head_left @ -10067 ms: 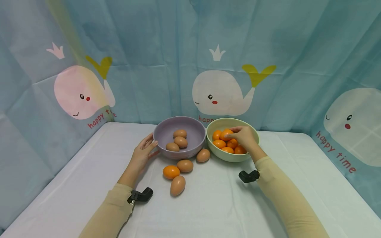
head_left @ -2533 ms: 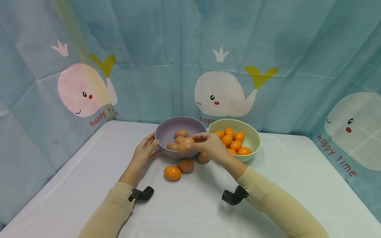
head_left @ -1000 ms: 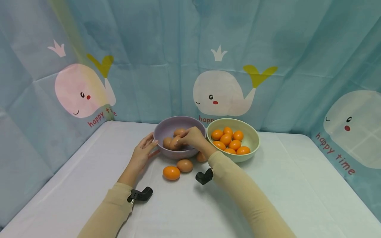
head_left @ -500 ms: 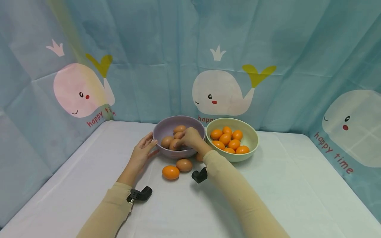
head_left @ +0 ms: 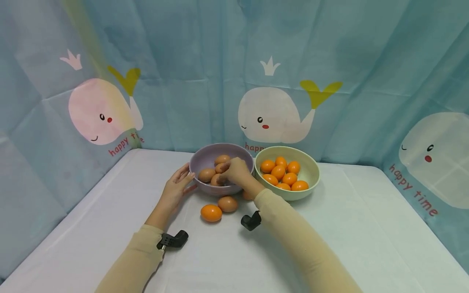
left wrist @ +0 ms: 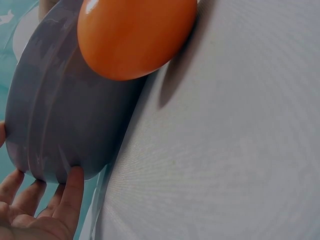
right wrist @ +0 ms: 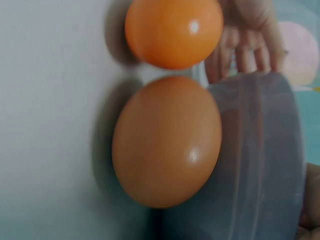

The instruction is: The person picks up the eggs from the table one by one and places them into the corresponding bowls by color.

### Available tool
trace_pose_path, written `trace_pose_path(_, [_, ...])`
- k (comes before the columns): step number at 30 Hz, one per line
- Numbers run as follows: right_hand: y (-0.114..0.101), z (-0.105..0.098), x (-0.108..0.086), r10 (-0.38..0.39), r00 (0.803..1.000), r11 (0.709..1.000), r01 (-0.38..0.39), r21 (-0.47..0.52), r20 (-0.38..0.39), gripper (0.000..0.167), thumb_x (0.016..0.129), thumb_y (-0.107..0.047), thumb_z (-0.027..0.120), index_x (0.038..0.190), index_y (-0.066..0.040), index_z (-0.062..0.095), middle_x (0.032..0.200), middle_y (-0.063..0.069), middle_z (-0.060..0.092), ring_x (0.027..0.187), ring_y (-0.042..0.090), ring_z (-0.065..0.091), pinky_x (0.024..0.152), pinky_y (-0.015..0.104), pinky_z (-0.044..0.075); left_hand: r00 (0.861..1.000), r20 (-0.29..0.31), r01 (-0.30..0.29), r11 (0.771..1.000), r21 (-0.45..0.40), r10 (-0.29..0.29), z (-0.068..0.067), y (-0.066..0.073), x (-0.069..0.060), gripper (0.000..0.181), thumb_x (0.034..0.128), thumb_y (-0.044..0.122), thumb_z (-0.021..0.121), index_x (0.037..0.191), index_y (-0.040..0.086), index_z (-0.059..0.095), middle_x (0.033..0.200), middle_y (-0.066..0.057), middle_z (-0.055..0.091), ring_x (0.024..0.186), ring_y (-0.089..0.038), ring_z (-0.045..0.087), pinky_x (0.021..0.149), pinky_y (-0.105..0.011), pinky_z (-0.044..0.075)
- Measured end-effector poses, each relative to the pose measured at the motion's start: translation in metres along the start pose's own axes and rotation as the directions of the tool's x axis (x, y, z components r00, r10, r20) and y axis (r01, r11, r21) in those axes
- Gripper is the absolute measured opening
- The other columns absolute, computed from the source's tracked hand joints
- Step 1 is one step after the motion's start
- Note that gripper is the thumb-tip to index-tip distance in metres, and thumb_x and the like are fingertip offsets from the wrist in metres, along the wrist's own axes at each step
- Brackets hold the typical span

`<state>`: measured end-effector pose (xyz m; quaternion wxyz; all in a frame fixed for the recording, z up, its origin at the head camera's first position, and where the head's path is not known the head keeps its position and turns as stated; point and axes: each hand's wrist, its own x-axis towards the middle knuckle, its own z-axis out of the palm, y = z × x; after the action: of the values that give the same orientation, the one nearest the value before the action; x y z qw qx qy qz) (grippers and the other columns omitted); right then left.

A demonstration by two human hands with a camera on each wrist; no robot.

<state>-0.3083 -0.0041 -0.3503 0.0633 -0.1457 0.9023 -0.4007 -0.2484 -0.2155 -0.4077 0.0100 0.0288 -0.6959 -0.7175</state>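
My left hand (head_left: 175, 188) steadies the purple bowl (head_left: 198, 156) from its left side, fingertips touching the outer wall, as the left wrist view also shows. My right hand (head_left: 237, 171) reaches into that bowl, thumb and fingers curled at a brown egg (head_left: 216, 180) low in its front part. The hand partly covers this egg. Around it in the bowl lie more brown eggs, one at the left (head_left: 207, 175) and one at the back (head_left: 222, 159). Outside, close to the bowl's front, are a brown egg (right wrist: 166, 142) and a glossy orange egg (left wrist: 135, 37).
A light green bowl (head_left: 311, 173) with several orange eggs (head_left: 278, 172) stands against the purple bowl's right side. Another brown egg (head_left: 247, 195) lies between the bowls, partly behind the right forearm. A white cloth covers the table (head_left: 220, 260); a blue curtain (head_left: 198, 110) hangs behind.
The right hand left an orange egg in the green bowl, then carried the frontmost brown egg from the table into the purple bowl and lowered it. The left hand stayed at the bowl.
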Motion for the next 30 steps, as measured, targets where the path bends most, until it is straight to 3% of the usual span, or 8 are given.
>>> trace_pose_path(3, [0.004, -0.004, -0.010, -0.020, 0.999, 0.983, 0.026, 0.181, -0.033, 0.029, 0.084, -0.014, 0.080, 0.111, -0.005, 0.075, 0.109, 0.008, 0.076, 0.101, 0.020, 0.069, 0.091, 0.031, 0.060, 1.000, -0.003, 0.005, 1.000, -0.003, -0.005, 0.000, -0.001, -0.001, 0.066, 0.1033, 0.027, 0.054, 0.160, 0.018, 0.022, 0.167, -0.001, 0.020, 0.151, -0.021, 0.030, 0.113, -0.040, 0.046])
trace_pose_path(6, [0.007, -0.008, -0.024, -0.022, 0.999, 0.939, 0.035, 0.342, -0.044, 0.033, 0.086, -0.013, 0.077, 0.118, -0.005, 0.072, 0.115, 0.008, 0.075, 0.106, 0.021, 0.070, 0.098, 0.034, 0.058, 1.000, 0.005, 0.007, 1.000, -0.004, -0.007, 0.001, -0.001, -0.002, 0.066, 0.1031, 0.028, 0.055, 0.160, 0.019, 0.022, 0.167, -0.001, 0.020, 0.151, -0.022, 0.030, 0.114, -0.041, 0.045])
trace_pose_path(12, [0.007, -0.017, -0.055, -0.095, 0.994, 0.854, 0.109, 0.508, -0.052, 0.038, 0.085, -0.006, 0.077, 0.121, 0.002, 0.068, 0.121, 0.018, 0.071, 0.109, 0.027, 0.071, 0.098, 0.033, 0.058, 1.000, 0.005, -0.003, 1.000, 0.006, 0.003, 0.000, -0.001, -0.002, 0.068, 0.1024, 0.031, 0.056, 0.160, 0.019, 0.022, 0.167, -0.001, 0.021, 0.150, -0.023, 0.031, 0.114, -0.041, 0.046])
trace_pose_path(16, [0.004, -0.016, -0.071, -0.102, 0.992, 0.815, 0.129, 0.565, -0.079, 0.032, 0.085, -0.007, 0.076, 0.116, -0.002, 0.072, 0.119, 0.016, 0.072, 0.109, 0.025, 0.071, 0.091, 0.027, 0.060, 1.000, 0.003, -0.010, 1.000, 0.017, 0.010, -0.001, -0.001, 0.000, 0.068, 0.1025, 0.031, 0.055, 0.160, 0.018, 0.022, 0.167, -0.002, 0.021, 0.150, -0.023, 0.032, 0.113, -0.041, 0.046])
trace_pose_path(21, [0.002, -0.006, -0.082, -0.123, 0.989, 0.800, 0.148, 0.582, -0.082, 0.031, 0.083, -0.012, 0.080, 0.111, -0.002, 0.074, 0.113, 0.013, 0.075, 0.104, 0.019, 0.071, 0.086, 0.024, 0.061, 1.000, -0.006, -0.009, 1.000, 0.008, 0.009, -0.002, -0.002, 0.000, 0.066, 0.1027, 0.029, 0.055, 0.159, 0.017, 0.023, 0.167, -0.002, 0.022, 0.150, -0.023, 0.032, 0.111, -0.039, 0.047])
trace_pose_path(26, [0.002, 0.004, -0.091, -0.113, 0.992, 0.820, 0.123, 0.559, -0.052, 0.035, 0.081, -0.016, 0.083, 0.113, -0.003, 0.074, 0.112, 0.010, 0.075, 0.104, 0.018, 0.072, 0.089, 0.024, 0.061, 1.000, -0.003, -0.013, 1.000, 0.009, 0.013, -0.001, -0.001, 0.000, 0.067, 0.1021, 0.031, 0.057, 0.159, 0.018, 0.024, 0.166, -0.001, 0.023, 0.149, -0.023, 0.033, 0.112, -0.041, 0.047])
trace_pose_path(30, [0.003, 0.009, -0.096, -0.111, 0.993, 0.817, 0.106, 0.567, -0.025, 0.037, 0.081, -0.014, 0.082, 0.115, -0.003, 0.073, 0.114, 0.012, 0.075, 0.107, 0.024, 0.072, 0.090, 0.025, 0.060, 1.000, 0.004, -0.007, 1.000, 0.014, 0.007, -0.001, 0.001, -0.001, 0.067, 0.1024, 0.031, 0.056, 0.159, 0.019, 0.023, 0.166, 0.000, 0.022, 0.149, -0.022, 0.033, 0.113, -0.041, 0.046])
